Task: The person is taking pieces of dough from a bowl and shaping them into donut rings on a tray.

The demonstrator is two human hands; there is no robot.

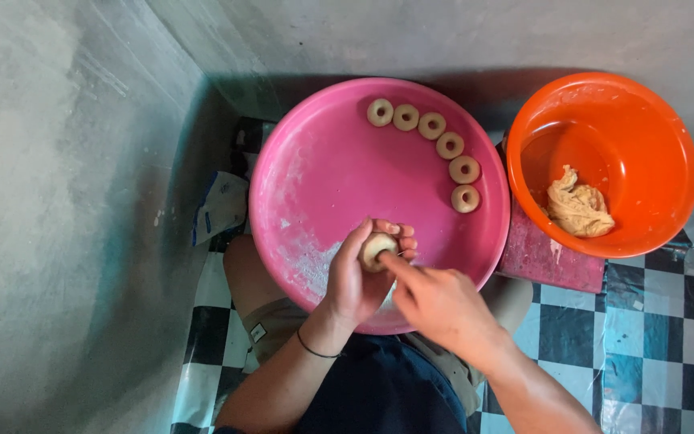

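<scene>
Two hands met at lower centre, the left hand (357, 281) cupped around a dough piece (377, 247) as the right hand (437, 299) poked it with one finger, six rings (432, 126) lining the pink tray (315, 173), dough (577, 207) remaining in the orange bowl (676, 137) at upper right.

The pink tray (315, 169) looks like smooth plastic with a dull sheen, dusted white with flour near its lower edge. The orange bowl (652, 120) is glossy plastic. The dough lump (577, 207) inside it looks soft, rough and matt; the dough rings (449, 145) are smooth and matt. The checkered floor covering (660, 337) is shiny, slightly wrinkled sheet. The grey walls (58, 201) look like rough, matt plaster.
</scene>
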